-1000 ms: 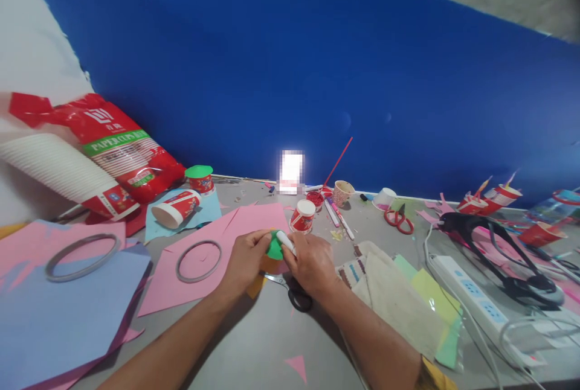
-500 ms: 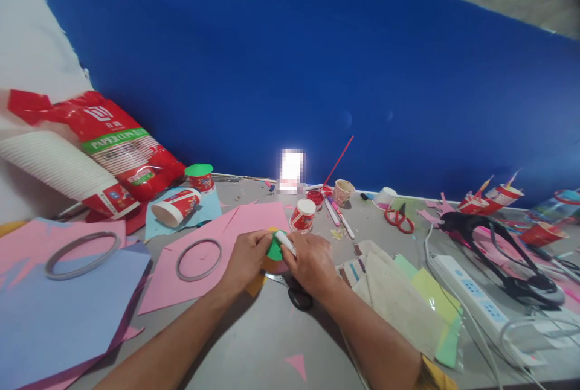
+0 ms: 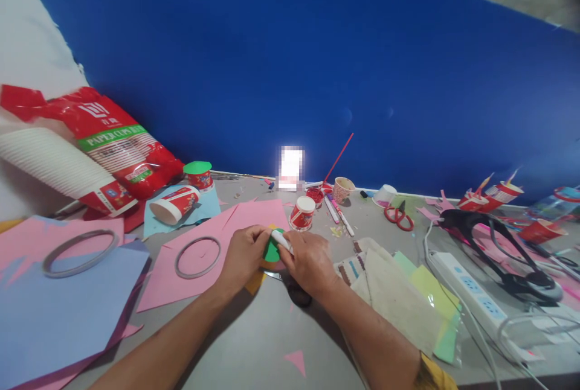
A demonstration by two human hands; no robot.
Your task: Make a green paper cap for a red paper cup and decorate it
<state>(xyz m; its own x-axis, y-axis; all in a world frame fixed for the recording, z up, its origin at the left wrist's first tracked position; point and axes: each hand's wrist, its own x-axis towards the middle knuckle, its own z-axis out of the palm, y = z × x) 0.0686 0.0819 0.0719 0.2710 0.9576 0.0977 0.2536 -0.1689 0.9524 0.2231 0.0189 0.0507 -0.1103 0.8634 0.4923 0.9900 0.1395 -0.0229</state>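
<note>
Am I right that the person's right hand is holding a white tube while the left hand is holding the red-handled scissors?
Not quite: the left hand is holding the green paper. The head view shows the red-handled scissors lying on the table. The right hand does hold the white tube.

Between the fingertips of the left hand (image 3: pixel 244 257) and the right hand (image 3: pixel 312 262), the green piece (image 3: pixel 271 252) now shows more of its face than a second ago, below the left fingertips. The white pen-like stick (image 3: pixel 281 240) in the right fingers has shifted slightly left, its end nearer the left fingertips. A small yellow edge (image 3: pixel 272 226), hidden a second ago, peeks out just beyond those fingertips. Beneath the fingers, less of the scissors' blades (image 3: pixel 274 275) is visible, and their dark handle (image 3: pixel 299 297) looks blurrier.
</note>
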